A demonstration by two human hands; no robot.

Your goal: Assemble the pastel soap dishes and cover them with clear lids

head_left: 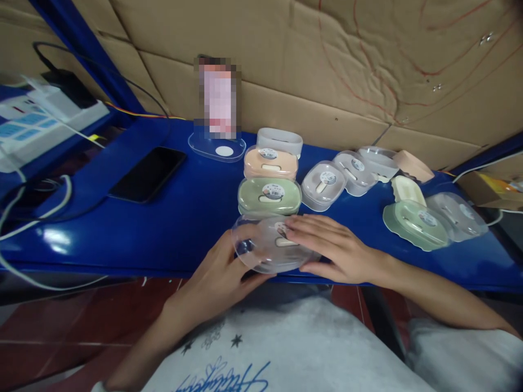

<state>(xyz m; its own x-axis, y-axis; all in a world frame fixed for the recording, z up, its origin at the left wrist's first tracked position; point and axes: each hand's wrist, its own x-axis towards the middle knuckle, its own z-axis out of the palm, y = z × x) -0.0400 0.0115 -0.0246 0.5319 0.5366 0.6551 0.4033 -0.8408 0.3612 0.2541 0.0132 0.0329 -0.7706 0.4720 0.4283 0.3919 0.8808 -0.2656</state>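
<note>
At the front edge of the blue table, a greyish oval soap box [272, 251] with a clear plastic lid sits between my two hands. My left hand [232, 261] is closed around its left end, with fingers showing through the clear plastic and the thumb along the front. Across its right end lies my right hand [333, 247], fingertips on the round label and thumb at the front side. Part of the box is hidden under that hand. Just behind it stand a green soap box [249, 198] and a peach soap box [251, 163], both lidded and labelled.
A loose clear lid [204, 153] and a white box [280, 142] lie at the back. More soap boxes [321, 190] and a wavy-edged green one [412, 226] are on the right. A black phone [149, 174], power strip [57, 133] and cables are left. Cardboard [286, 65] lines the back.
</note>
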